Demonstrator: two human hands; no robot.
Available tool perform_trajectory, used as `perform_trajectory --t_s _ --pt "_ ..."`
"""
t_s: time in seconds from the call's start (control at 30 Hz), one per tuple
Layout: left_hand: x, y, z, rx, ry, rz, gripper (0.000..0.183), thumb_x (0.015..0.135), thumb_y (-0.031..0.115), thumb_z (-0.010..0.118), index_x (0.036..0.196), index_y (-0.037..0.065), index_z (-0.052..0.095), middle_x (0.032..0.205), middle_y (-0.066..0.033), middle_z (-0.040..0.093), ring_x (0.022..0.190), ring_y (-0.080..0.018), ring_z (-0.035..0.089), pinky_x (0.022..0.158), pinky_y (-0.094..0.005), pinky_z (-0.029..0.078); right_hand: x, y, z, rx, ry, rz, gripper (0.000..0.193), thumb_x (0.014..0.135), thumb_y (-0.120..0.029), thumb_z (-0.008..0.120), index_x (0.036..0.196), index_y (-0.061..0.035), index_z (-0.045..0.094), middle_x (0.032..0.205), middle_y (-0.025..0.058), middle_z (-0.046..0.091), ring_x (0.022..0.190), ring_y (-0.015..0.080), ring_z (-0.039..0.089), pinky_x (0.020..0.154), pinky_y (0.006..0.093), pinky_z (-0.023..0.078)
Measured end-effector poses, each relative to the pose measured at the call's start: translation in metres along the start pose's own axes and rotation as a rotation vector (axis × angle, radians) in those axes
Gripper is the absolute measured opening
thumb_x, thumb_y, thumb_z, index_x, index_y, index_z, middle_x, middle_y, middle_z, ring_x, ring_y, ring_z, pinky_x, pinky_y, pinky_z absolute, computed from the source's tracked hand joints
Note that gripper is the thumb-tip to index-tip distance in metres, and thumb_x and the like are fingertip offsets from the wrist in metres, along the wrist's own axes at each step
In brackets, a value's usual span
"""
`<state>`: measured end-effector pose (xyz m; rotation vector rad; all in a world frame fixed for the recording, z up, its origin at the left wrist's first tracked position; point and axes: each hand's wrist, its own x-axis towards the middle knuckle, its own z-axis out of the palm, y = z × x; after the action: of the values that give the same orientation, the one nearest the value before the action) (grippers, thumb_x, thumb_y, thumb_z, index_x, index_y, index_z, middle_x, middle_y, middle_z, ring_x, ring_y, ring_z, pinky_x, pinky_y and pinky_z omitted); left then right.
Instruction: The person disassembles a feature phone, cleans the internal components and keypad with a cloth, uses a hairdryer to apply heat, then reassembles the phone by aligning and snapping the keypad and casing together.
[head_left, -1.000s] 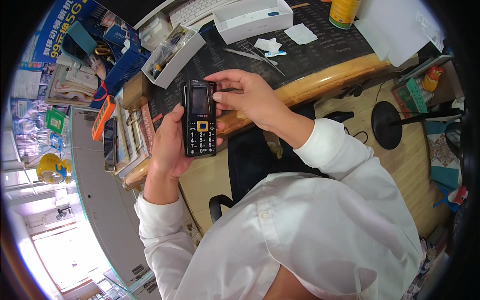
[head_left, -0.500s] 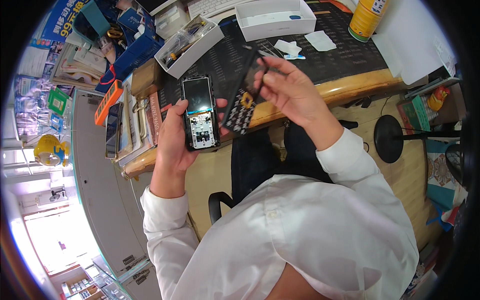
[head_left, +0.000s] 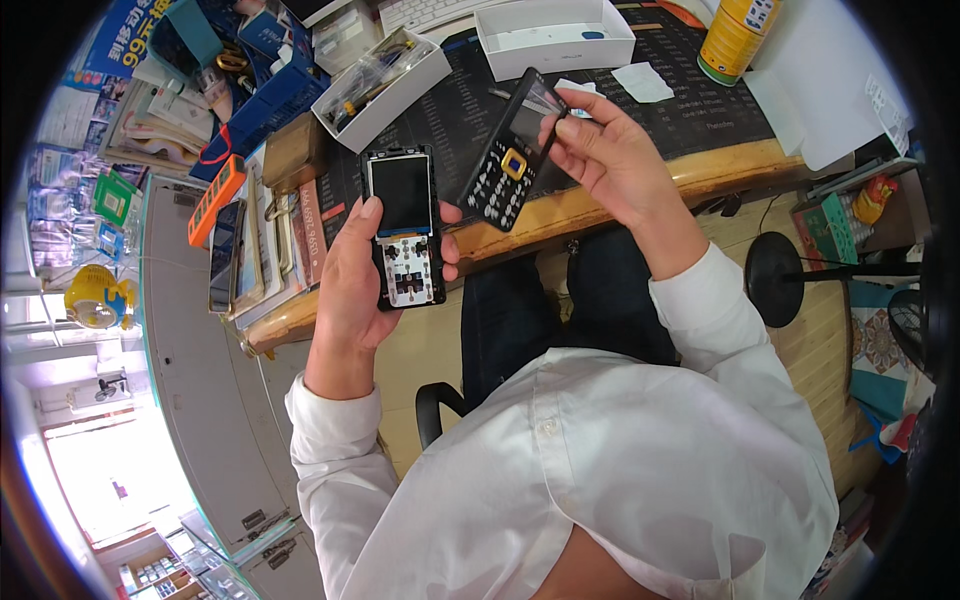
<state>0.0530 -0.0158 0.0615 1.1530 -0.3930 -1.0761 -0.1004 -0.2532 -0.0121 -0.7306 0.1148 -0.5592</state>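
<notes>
My left hand [head_left: 350, 255] is wrapped round the body of a keypad phone [head_left: 404, 195], held upright with its dark screen above and its bare white keypad board below. In my right hand [head_left: 600, 150] is the phone's black front cover [head_left: 511, 150], pinched at its upper right edge. The cover has a see-through screen window, black keys and a gold-framed centre key, and it tilts with its top to the right. It hangs apart from the phone body, to its right, over the desk's front edge.
On the dark desk mat stand a white box of small parts [head_left: 385, 95], a white box lid [head_left: 555, 45] and a yellow can [head_left: 735, 40]. White paper pieces [head_left: 643, 82] lie behind my right hand. Left are a brown box [head_left: 293, 155], an orange tool [head_left: 215, 200] and a blue basket [head_left: 262, 115].
My right hand has lifted the front cover up and to the right, turning its key side more toward me. The phone body in my left hand has shifted slightly and its screen glare is gone.
</notes>
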Motion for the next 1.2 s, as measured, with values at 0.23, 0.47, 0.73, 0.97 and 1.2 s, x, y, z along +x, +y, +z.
perform_trajectory --t_s 0.23,0.47,0.73,0.97,1.2 --pt "-0.001 -0.001 -0.011 -0.029 -0.172 0.009 0.037 0.111 0.033 0.043 0.129 0.002 0.050 0.113 -0.0196 0.068 0.084 -0.0253 0.071 0.072 -0.0373 0.063 0.002 -0.009 0.004 -0.027 -0.050 0.002 0.039 0.099 -0.001 0.066 0.137 -0.0007 0.057 0.112 0.0117 0.072 0.101 0.0170 0.071 0.089 0.0283 0.061" --pt "-0.003 -0.006 -0.011 0.042 -0.156 0.061 0.029 0.108 0.021 0.051 0.132 0.004 0.050 0.115 -0.0177 0.068 0.087 -0.0248 0.072 0.072 -0.0371 0.064 -0.002 -0.005 0.012 -0.056 -0.086 0.043 0.040 0.098 -0.002 0.067 0.137 -0.0010 0.058 0.112 0.0100 0.073 0.099 0.0147 0.071 0.088 0.0268 0.061" --pt "-0.008 -0.006 -0.005 0.082 -0.081 0.070 0.032 0.108 0.022 0.052 0.134 0.004 0.049 0.114 -0.0168 0.069 0.083 -0.0248 0.074 0.071 -0.0366 0.065 -0.004 -0.003 0.020 -0.095 -0.093 0.051 0.039 0.098 -0.002 0.068 0.136 -0.0025 0.059 0.112 0.0100 0.073 0.100 0.0156 0.071 0.088 0.0269 0.061" --pt "-0.009 -0.008 -0.005 0.084 -0.054 0.088 0.027 0.104 0.014 0.060 0.127 0.002 0.055 0.108 -0.0155 0.071 0.082 -0.0221 0.074 0.069 -0.0350 0.065 -0.009 -0.004 0.025 -0.106 -0.117 0.054 0.041 0.098 -0.001 0.066 0.138 -0.0021 0.058 0.111 0.0099 0.072 0.099 0.0164 0.071 0.086 0.0261 0.060" --pt "-0.006 -0.015 -0.007 0.093 -0.021 0.102 0.023 0.099 0.009 0.068 0.119 0.002 0.060 0.103 -0.0129 0.073 0.081 -0.0186 0.073 0.068 -0.0345 0.064 -0.011 -0.003 0.025 -0.113 -0.138 0.069 0.039 0.097 -0.002 0.068 0.136 -0.0042 0.060 0.111 0.0087 0.074 0.101 0.0147 0.071 0.088 0.0261 0.059"
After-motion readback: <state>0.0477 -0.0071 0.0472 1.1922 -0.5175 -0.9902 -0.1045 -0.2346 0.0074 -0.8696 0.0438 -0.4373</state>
